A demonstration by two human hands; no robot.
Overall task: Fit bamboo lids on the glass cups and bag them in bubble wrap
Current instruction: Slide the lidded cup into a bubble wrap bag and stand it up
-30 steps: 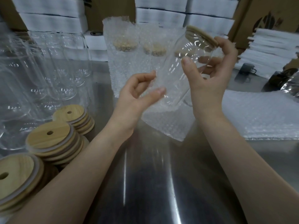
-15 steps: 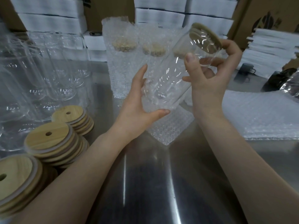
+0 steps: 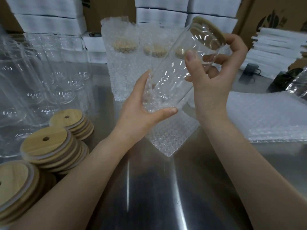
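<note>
i've got the right hand [image 3: 216, 75] wrapped round the upper half of the tilted glass cup [image 3: 174, 75], thumb in front, fingers behind, just below its fitted bamboo lid [image 3: 210, 29]. the left hand [image 3: 141, 107] grips the cup's base, thumb across the front, fingers behind, with the bubble bag [image 3: 169, 138] caught in that grip and hanging over the steel table [image 3: 149, 196]; i can't tell if the base is inside the bag. behind stand bagged cups [image 3: 123, 67] with lids on, bare cups [image 3: 49, 72] and lid stacks [image 3: 48, 145] sit left, and the cardboard box [image 3: 274, 15] logo is unreadable.
</note>
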